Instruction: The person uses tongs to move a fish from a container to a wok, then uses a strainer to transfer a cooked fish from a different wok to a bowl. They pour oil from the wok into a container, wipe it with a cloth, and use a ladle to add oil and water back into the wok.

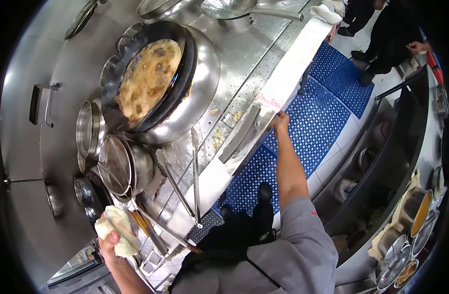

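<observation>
My left hand grips a folded pale cloth at the lower left, its thumb pressed on top. My right hand reaches to the front edge of the steel stove counter. Its fingers are curled at that edge and partly hidden, so what they hold cannot be made out. At the upper left a dark wok sits tilted over a round burner, where a bit of blue flame shows. A large browned flatbread lies in the wok. Neither hand touches the wok.
Metal tongs lie across the counter's front edge. A wire strainer rests by steel pots at left; a perforated ladle is at the top. Blue mats cover the floor. Another person stands at upper right, near a side counter with containers.
</observation>
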The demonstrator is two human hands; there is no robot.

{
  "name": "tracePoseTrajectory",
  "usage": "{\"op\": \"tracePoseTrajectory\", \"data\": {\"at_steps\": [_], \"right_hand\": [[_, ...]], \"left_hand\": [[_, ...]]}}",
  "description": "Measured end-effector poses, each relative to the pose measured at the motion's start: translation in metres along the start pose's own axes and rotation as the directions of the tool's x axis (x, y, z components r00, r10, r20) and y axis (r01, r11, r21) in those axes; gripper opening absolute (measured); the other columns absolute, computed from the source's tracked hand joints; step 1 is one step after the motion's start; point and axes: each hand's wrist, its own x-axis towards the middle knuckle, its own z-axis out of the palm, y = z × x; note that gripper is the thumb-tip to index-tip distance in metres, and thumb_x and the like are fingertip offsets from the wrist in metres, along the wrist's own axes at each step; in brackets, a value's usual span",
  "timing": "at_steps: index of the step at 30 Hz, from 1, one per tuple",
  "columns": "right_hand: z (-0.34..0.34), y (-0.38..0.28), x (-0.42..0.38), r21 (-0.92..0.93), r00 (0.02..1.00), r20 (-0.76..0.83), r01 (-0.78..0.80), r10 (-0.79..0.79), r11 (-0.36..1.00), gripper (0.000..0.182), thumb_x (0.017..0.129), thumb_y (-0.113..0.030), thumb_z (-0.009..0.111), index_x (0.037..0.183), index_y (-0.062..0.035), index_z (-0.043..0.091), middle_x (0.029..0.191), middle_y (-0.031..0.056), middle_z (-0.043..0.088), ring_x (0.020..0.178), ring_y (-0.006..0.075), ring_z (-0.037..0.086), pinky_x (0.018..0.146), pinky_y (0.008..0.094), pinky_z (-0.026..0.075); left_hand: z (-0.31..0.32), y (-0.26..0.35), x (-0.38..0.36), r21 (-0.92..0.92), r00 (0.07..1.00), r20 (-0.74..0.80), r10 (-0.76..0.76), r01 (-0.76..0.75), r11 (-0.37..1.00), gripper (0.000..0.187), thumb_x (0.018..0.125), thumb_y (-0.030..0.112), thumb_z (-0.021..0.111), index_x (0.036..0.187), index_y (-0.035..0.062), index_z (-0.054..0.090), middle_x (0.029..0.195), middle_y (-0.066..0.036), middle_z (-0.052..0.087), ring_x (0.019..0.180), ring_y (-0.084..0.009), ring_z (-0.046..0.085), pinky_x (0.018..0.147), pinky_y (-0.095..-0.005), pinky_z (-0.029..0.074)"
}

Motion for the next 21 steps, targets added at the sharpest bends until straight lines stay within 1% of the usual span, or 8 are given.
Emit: {"op": "tracePoseTrajectory", "data": {"at_steps": [1, 4, 5, 7, 10, 11, 14, 21], "right_hand": [[0.000, 0.000, -0.001, -0.001, 1.000, -0.009, -0.008, 0.008, 1.000, 0.013, 0.085, 0.000, 0.061, 0.094, 0.0014, 0.070, 0.077, 0.0026, 0.067, 0.063, 0.0087, 0.055, 0.059, 0.0247, 0.044], [-0.001, -0.002, 0.003, -0.053, 0.997, -0.013, -0.076, 0.075, 0.996, 0.013, 0.084, -0.001, 0.062, 0.093, -0.0002, 0.071, 0.076, 0.0030, 0.068, 0.061, 0.0084, 0.055, 0.055, 0.0245, 0.043], [0.000, -0.001, 0.005, -0.086, 0.998, -0.040, -0.045, 0.042, 0.995, 0.012, 0.083, -0.003, 0.063, 0.091, -0.0015, 0.072, 0.075, 0.0024, 0.067, 0.056, 0.0089, 0.054, 0.050, 0.0249, 0.042], [-0.001, -0.005, 0.002, -0.079, 0.993, -0.060, -0.104, 0.099, 0.991, 0.011, 0.083, -0.004, 0.064, 0.091, -0.0018, 0.072, 0.075, 0.0023, 0.067, 0.054, 0.0095, 0.054, 0.047, 0.0251, 0.042], [0.002, -0.016, -0.003, -0.077, 0.991, -0.063, -0.126, 0.121, 0.989, 0.010, 0.083, -0.005, 0.065, 0.090, -0.0019, 0.072, 0.074, 0.0024, 0.067, 0.052, 0.0096, 0.053, 0.044, 0.0259, 0.041], [0.001, -0.013, -0.001, -0.081, 0.991, -0.061, -0.123, 0.118, 0.989, 0.010, 0.084, -0.005, 0.065, 0.090, -0.0019, 0.072, 0.073, 0.0025, 0.066, 0.052, 0.0095, 0.053, 0.043, 0.0262, 0.041], [-0.002, -0.009, 0.001, -0.012, 0.992, -0.004, -0.124, 0.124, 0.992, 0.010, 0.085, -0.006, 0.065, 0.091, -0.0018, 0.071, 0.072, 0.0023, 0.065, 0.050, 0.0089, 0.052, 0.042, 0.0261, 0.042], [-0.004, -0.013, -0.001, 0.000, 0.989, 0.034, -0.147, 0.147, 0.989, 0.012, 0.086, -0.005, 0.063, 0.095, -0.0002, 0.069, 0.072, 0.0012, 0.063, 0.051, 0.0098, 0.053, 0.043, 0.0259, 0.044]], "left_hand": [[-0.001, -0.001, -0.001, -0.003, 1.000, 0.003, 0.024, -0.024, 1.000, 0.080, 0.060, 0.032, 0.084, 0.121, -0.0024, 0.047, 0.084, -0.013, 0.063, 0.063, -0.0233, 0.065, 0.054, -0.0341, 0.058], [-0.007, -0.001, -0.007, -0.003, 1.000, -0.016, 0.019, -0.019, 1.000, 0.080, 0.059, 0.032, 0.084, 0.122, -0.0014, 0.047, 0.086, -0.012, 0.062, 0.065, -0.0232, 0.065, 0.055, -0.0337, 0.058], [-0.006, -0.001, -0.008, -0.007, 1.000, -0.018, 0.015, -0.015, 1.000, 0.080, 0.059, 0.032, 0.085, 0.122, -0.0009, 0.047, 0.087, -0.012, 0.062, 0.065, -0.0232, 0.066, 0.056, -0.0337, 0.058], [-0.004, 0.001, -0.011, -0.017, 1.000, -0.021, 0.006, -0.007, 1.000, 0.080, 0.059, 0.032, 0.085, 0.122, 0.0000, 0.047, 0.090, -0.012, 0.062, 0.067, -0.0232, 0.066, 0.057, -0.0337, 0.058], [-0.008, 0.000, -0.016, -0.018, 0.997, -0.061, -0.049, 0.048, 0.999, 0.095, 0.052, 0.033, 0.087, 0.130, 0.0012, 0.042, 0.093, -0.012, 0.060, 0.068, -0.0240, 0.063, 0.058, -0.0351, 0.056], [-0.006, 0.000, -0.017, -0.024, 0.997, -0.070, -0.045, 0.043, 0.999, 0.096, 0.052, 0.033, 0.087, 0.130, 0.0013, 0.042, 0.093, -0.012, 0.060, 0.068, -0.0241, 0.063, 0.058, -0.0353, 0.056], [0.000, 0.001, -0.021, -0.029, 0.996, -0.080, -0.046, 0.044, 0.999, 0.096, 0.052, 0.032, 0.087, 0.131, 0.0014, 0.041, 0.092, -0.012, 0.060, 0.067, -0.0246, 0.063, 0.057, -0.0359, 0.056], [-0.003, 0.000, -0.020, -0.019, 0.996, -0.052, -0.072, 0.071, 0.997, 0.097, 0.053, 0.032, 0.087, 0.132, 0.0010, 0.040, 0.091, -0.013, 0.060, 0.066, -0.0256, 0.064, 0.054, -0.0374, 0.056]]}}
